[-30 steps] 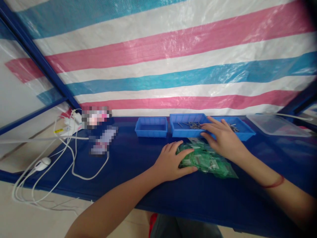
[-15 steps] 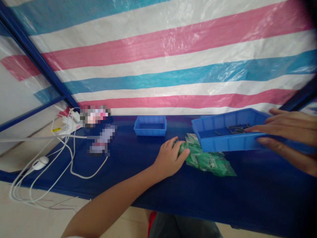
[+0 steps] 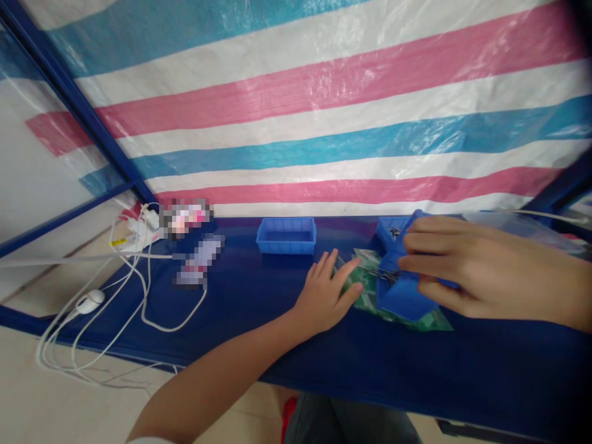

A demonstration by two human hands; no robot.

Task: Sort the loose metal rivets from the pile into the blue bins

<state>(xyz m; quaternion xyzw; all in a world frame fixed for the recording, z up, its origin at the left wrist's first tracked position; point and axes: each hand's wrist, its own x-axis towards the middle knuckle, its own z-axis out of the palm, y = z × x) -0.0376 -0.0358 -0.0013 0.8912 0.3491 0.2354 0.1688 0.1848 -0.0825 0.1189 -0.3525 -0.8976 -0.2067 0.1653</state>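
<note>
My right hand (image 3: 472, 265) grips a blue plastic bin (image 3: 404, 302) by its side and holds it tipped to the left. Dark, thin screw-like pieces (image 3: 388, 275) lie at its lowered edge, over a pile of green-and-clear plastic bags (image 3: 365, 296). With fingers spread, my left hand (image 3: 326, 295) rests at the left end of the bags. Part of the pile is hidden under the tilted bin. Behind it, another blue bin (image 3: 385, 227) shows partly, with small metal pieces inside.
A small blue bin (image 3: 287, 246) stands at the back middle of the dark blue table (image 3: 240, 314). White cables (image 3: 143, 302) and a power strip (image 3: 143, 231) lie at the left. Clear plastic (image 3: 522, 229) lies at the back right. A striped sheet (image 3: 324, 123) hangs behind.
The bin in my right hand has moved left and tipped over the green bags, its pieces sliding to the lowered edge. My left hand's fingers have spread a little.
</note>
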